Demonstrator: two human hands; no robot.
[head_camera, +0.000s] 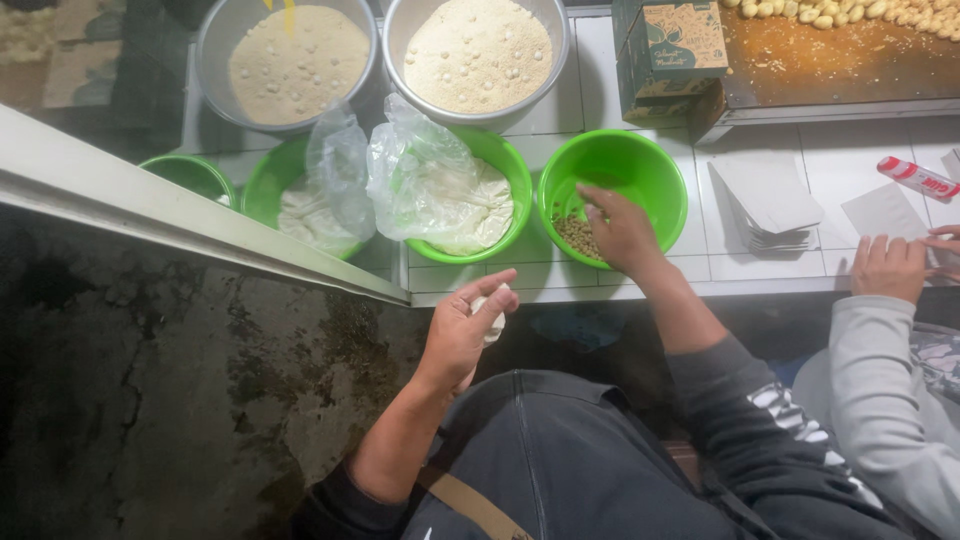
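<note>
At the far left a small green bowl (190, 176) is half hidden behind the pale ledge (180, 215) that cuts across the view, and what it holds cannot be seen. Below the ledge the floor (150, 400) is dark, cracked and stained. Two steel basins of pale crumbs (298, 62) run off the top edge. Clear plastic bags (400, 170) drape over two green bowls of white dough (470, 215), blurring their contents. The left hand (462, 330) is curled round a small white lump of dough (492, 315), mostly covered by the fingers, held in front of the counter edge. The right hand (620, 232) dips, fingers narrowed, into a green bowl (640, 165) of small brownish filling pieces (575, 235); whether it pinches any I cannot tell. All stands on a white tiled counter (860, 160). At the right, another person's hand (888, 268) rests by folded papers (765, 205).
</note>
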